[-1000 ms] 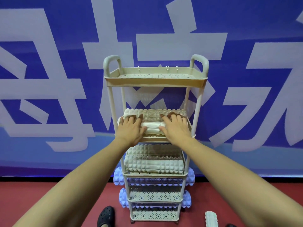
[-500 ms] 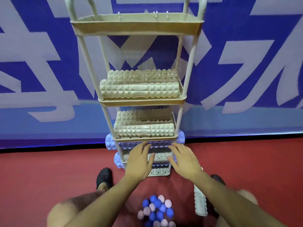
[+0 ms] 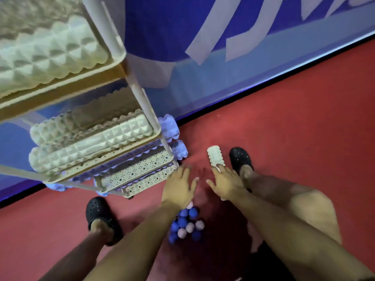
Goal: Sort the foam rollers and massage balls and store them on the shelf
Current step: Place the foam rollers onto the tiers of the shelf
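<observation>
While both hands reach down over the red floor (image 3: 284, 122) with fingers spread and holding nothing, the left hand (image 3: 179, 189) hangs above a heap of blue and pale pink spiky massage balls (image 3: 187, 224). Just right, the right hand (image 3: 227, 183) overlaps the near end of a short cream ridged foam roller (image 3: 215, 156) lying on the floor. Far left, the beige plastic tiered shelf (image 3: 140, 171) holds cream rollers (image 3: 89, 142), with lilac rollers (image 3: 169, 126) lower down.

The blue banner (image 3: 162, 37) behind the shelf carries big pale strokes (image 3: 209, 33), parts of large characters, but they are cut off at the frame edge and cannot be read. No other lettering, label or number is legible anywhere.
</observation>
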